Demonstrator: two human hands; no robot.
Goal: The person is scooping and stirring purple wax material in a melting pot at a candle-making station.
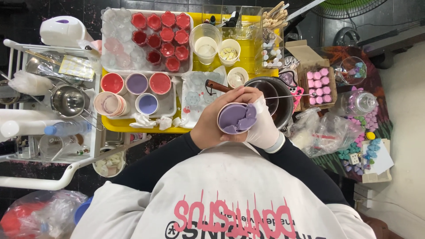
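cup [237, 117]: paper cup of cracked lilac wax, held between both hands over the person's lap, just in front of the dark pot [271, 101].
risk: wax chunks could tip out onto the white shirt if the cup tilts further, since its mouth faces up toward the camera.
left hand [211, 118]: bare, fingers wrapped and clamped on the cup's side.
right hand [264, 125]: in a white glove, closed on the cup's other side.
nearby: yellow tray [116, 124] with 4 filled cups.
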